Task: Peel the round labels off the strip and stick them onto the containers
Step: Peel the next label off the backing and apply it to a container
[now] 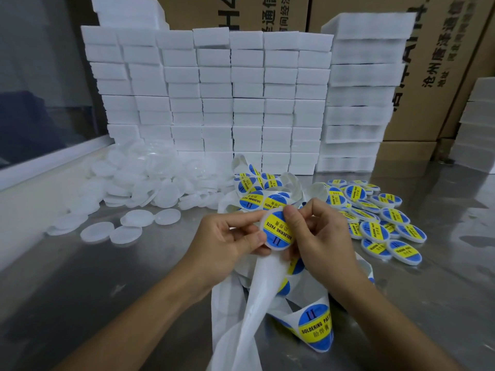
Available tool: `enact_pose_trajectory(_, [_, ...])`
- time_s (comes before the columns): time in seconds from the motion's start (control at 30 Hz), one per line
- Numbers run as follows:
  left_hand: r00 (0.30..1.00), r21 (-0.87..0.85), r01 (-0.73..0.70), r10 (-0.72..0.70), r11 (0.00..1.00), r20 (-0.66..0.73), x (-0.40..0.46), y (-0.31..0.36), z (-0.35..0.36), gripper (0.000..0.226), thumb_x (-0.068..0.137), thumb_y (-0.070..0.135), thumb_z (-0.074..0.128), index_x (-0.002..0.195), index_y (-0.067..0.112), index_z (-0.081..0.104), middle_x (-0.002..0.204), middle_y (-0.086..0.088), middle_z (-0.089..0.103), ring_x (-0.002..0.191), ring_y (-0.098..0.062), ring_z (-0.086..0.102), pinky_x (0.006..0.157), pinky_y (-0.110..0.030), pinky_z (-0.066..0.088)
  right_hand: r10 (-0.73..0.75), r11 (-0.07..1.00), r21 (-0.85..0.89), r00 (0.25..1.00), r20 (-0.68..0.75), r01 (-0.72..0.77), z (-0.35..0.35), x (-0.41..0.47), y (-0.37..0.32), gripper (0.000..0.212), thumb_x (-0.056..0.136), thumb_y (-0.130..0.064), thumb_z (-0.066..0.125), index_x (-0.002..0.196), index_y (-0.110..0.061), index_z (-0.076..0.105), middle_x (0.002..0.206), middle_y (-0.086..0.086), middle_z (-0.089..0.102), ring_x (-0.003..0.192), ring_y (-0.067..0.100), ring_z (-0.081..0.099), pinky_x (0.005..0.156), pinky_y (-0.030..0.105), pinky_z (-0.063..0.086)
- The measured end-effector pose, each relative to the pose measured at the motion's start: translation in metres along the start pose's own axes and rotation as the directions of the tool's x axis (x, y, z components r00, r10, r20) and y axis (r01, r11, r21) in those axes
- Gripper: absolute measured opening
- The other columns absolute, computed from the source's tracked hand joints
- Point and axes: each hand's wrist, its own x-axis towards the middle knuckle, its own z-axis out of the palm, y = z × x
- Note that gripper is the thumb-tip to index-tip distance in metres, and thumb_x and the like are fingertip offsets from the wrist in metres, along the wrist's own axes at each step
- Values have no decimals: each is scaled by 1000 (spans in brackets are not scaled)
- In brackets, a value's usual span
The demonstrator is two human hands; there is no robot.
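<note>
Both hands pinch one round white container bearing a blue-yellow label: left hand at its left edge, right hand pressing on top. Label strip trails nearest. Labelled containers lie right, blank ones far left, before foam blocks.

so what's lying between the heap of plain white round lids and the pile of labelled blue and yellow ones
In the head view, the tangled white backing strip with round blue-and-yellow labels lies between the plain white lids and the labelled lids.
</note>
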Motion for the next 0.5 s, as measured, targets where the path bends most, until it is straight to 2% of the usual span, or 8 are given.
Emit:
enact_pose_trajectory(0.07, [1000, -19, 10, -10, 1000, -11, 1, -1, 1, 33, 77, -2, 68, 108, 10, 73, 81, -15, 69, 73, -26, 71, 69, -25, 57, -5, 1000, 14, 1000, 7, 5, 0, 0, 2, 24, 93, -19, 59, 77, -3, 52, 54, 10, 65, 39, 19, 61, 36, 24, 46])
enact_pose_trajectory(0.2, [998, -85, 17, -22, 996, -61, 1, -1, 3, 41, 63, 8, 75, 103, 1, 72, 85, -24, 70, 74, -29, 72, 68, -26, 58, 17, 997, 70, 999, 27, -19, 1, 0, 1, 12, 94, -14, 59, 94, -2, 61, 70, 11, 70, 53, 16, 65, 48, 23, 52])
enact_pose_trajectory(0.27, [996, -138, 14, -26, 990, -84, 1, -1, 3, 38, 61, 6, 77, 97, -3, 72, 88, -28, 69, 76, -31, 72, 67, -27, 58, 45, 994, 93, 997, 58, -51, 3, -2, -1, 25, 83, -26, 68, 102, -11, 64, 76, 8, 72, 63, 14, 68, 57, 23, 55])
enact_pose_trajectory(0.33, [997, -163, 10, -22, 987, -72, 2, -2, 2, 31, 60, 6, 78, 90, -1, 74, 88, -24, 72, 77, -31, 73, 67, -28, 58, 73, 991, 106, 990, 118, -86, 3, -3, -1, 42, 71, -38, 72, 108, -19, 64, 81, 2, 74, 67, 14, 70, 60, 22, 55])
enact_pose_trajectory(0.4, [1000, -154, 10, -12, 988, -10, 0, -1, 1, 28, 66, 6, 77, 93, 4, 76, 92, -20, 74, 82, -33, 73, 69, -28, 58, 96, 978, 163, 979, 181, -127, 3, -3, -1, 48, 68, -37, 75, 113, -24, 63, 90, 0, 76, 73, 16, 73, 62, 23, 56])
enact_pose_trajectory(0.5, [998, -143, 20, -10, 989, 69, -1, 0, 1, 33, 72, 6, 74, 104, 12, 75, 101, -15, 74, 89, -31, 73, 71, -27, 58, 72, 963, 236, 970, 231, -127, 0, -2, 0, 44, 67, -27, 78, 109, -29, 68, 98, 6, 76, 82, 22, 74, 67, 29, 59])
